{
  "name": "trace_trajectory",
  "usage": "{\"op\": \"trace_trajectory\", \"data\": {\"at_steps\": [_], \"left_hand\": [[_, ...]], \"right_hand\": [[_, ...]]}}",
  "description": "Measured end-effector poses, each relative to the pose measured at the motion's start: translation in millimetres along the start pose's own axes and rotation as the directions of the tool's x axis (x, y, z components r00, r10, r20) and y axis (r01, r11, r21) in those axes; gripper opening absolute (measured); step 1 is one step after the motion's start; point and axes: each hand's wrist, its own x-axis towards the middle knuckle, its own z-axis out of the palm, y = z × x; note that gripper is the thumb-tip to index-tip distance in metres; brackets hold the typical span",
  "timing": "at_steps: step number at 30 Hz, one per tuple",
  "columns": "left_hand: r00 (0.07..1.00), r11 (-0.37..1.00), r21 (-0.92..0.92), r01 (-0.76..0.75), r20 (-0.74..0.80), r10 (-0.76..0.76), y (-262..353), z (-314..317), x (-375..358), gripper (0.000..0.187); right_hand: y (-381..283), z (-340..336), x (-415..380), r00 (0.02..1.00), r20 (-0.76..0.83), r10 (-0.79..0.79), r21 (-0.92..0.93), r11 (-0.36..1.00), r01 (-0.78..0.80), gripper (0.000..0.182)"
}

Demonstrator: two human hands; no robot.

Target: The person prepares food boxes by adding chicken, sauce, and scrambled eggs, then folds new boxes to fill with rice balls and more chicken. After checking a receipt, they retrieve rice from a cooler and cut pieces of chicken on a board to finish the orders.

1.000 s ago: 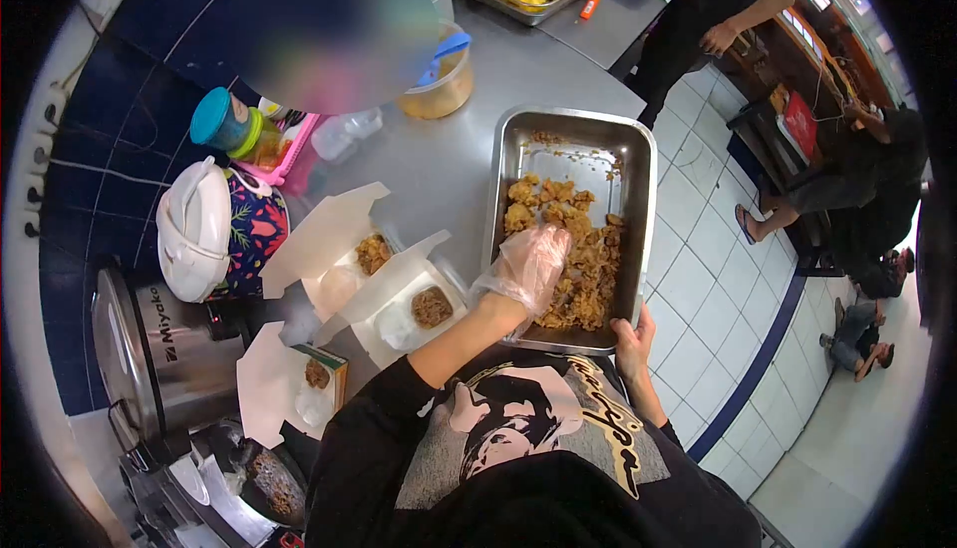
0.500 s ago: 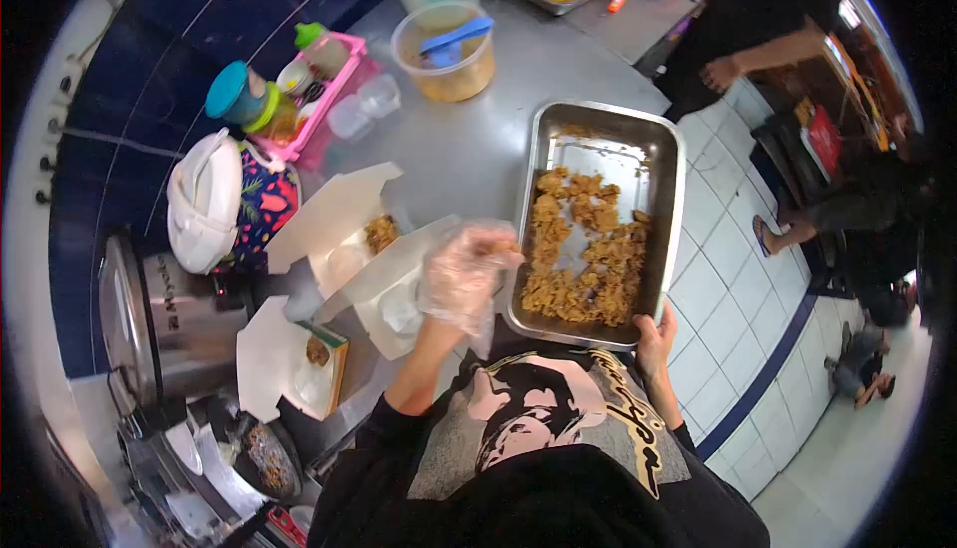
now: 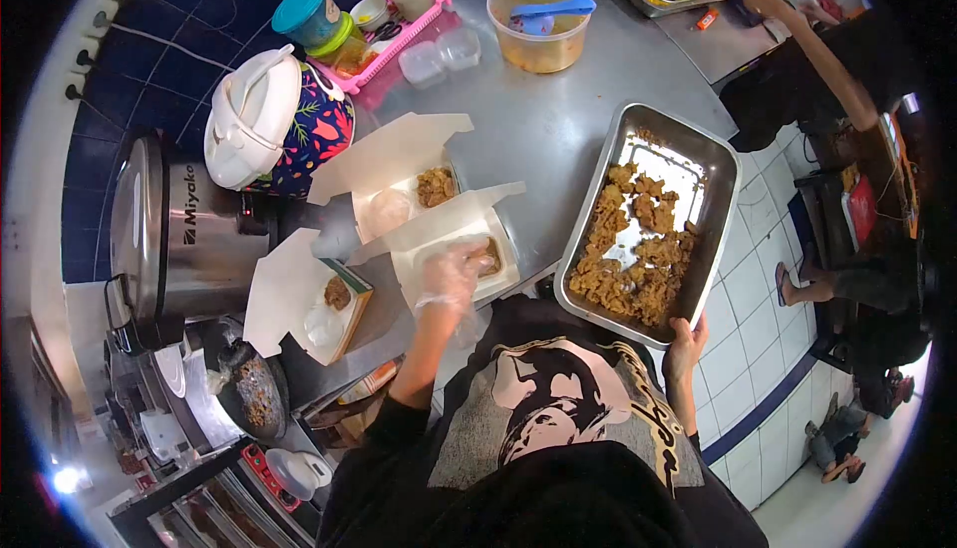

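Observation:
In a clear plastic glove, my left hand [image 3: 452, 275] reaches into the middle white paper box [image 3: 439, 221]. Its fingers are closed at a piece of fried chicken [image 3: 489, 258], which is partly hidden by them. A pale wrapped portion sits under the hand in the same box. Bare, my right hand [image 3: 686, 341] grips the near corner of a steel tray [image 3: 729, 217], which holds many brown fried chicken pieces [image 3: 608, 279]. Another open box [image 3: 384, 161] beyond and a third box [image 3: 282, 299] at the left each hold a wrapped portion and a chicken piece.
A Miyako rice cooker [image 3: 204, 224] and a flowered white-lidded container [image 3: 317, 124] stand left. Behind are a pink basket [image 3: 404, 39] and a plastic tub [image 3: 538, 44] with blue tongs. A mortar [image 3: 254, 388] sits lower left. A co-worker's arm [image 3: 822, 59] is at the upper right.
My left hand has moved from beside the tray down into the middle box, bringing the chicken piece there. The right hand keeps hold of the tray. The camera view has shifted.

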Motion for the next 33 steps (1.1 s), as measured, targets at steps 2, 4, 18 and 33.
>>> {"op": "trace_trajectory", "data": {"at_steps": [2,4,18,33], "left_hand": [[0.999,0.995,0.096,-0.023,0.044,0.019,-3.7,8.4,1.6,0.022],[0.973,0.918,0.376,-0.123,-0.138,0.187,2.7,16.3,2.6,0.027],[0.604,0.613,-0.003,-0.790,0.172,0.779,131.0,76.6,18.4,0.018],[0.799,0.778,-0.430,-0.458,0.184,0.572,139.2,111.4,2.7,0.025]], "right_hand": [[-1.2,1.4,2.7,1.000,0.021,0.004,-0.015,1.000,-0.004,0.038],[0.9,2.7,6.8,0.999,0.041,-0.029,-0.059,0.998,0.032,0.039],[-15.4,15.5,-1.3,0.992,0.123,0.026,-0.003,1.000,-0.025,0.043],[3.2,1.6,-14.7,0.997,0.080,-0.007,0.005,1.000,0.007,0.039]]}}
